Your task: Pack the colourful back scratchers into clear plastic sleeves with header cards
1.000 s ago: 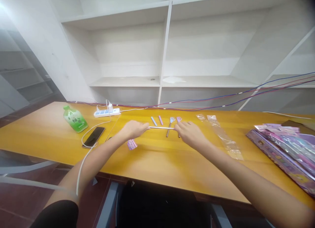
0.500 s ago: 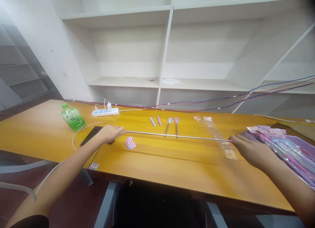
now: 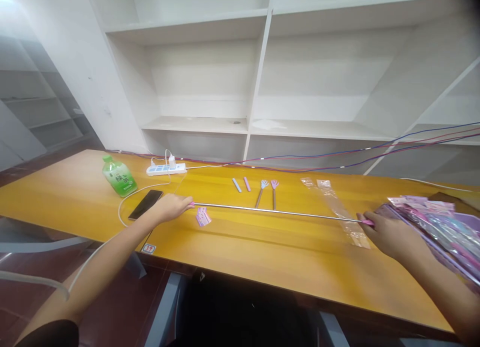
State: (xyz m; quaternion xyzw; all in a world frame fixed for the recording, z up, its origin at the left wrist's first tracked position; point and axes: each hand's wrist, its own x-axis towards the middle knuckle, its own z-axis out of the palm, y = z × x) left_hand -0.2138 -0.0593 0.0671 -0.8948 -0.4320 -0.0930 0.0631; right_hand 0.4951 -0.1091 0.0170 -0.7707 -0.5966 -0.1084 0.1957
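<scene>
A long thin metal telescopic back scratcher point(image 3: 277, 211) with pink ends stretches between my two hands above the table. My left hand point(image 3: 173, 208) is closed on its left pink end. The right pink end is pinched by my right hand point(image 3: 388, 232), with a bit of pink showing past the fingers. Behind the rod lie a blue-headed back scratcher point(image 3: 264, 184) and a purple-headed back scratcher point(image 3: 274, 185). To their left are a blue handle point(image 3: 236, 185) and a purple handle point(image 3: 247, 184). Pink printed cards point(image 3: 203, 217) lie near my left hand.
Clear plastic sleeves point(image 3: 333, 202) lie left of a purple basket point(image 3: 468, 218) heaped with packaged items. On the left are a phone point(image 3: 146, 204), a green tea bottle point(image 3: 120, 176) and a power strip point(image 3: 166, 170) with a white cable. White shelves point(image 3: 202, 124) stand behind the table point(image 3: 240, 257).
More of the pink ends shows at both hands now. My hands still hold the rod stretched out. The view has shifted slightly, and more of the phone is visible.
</scene>
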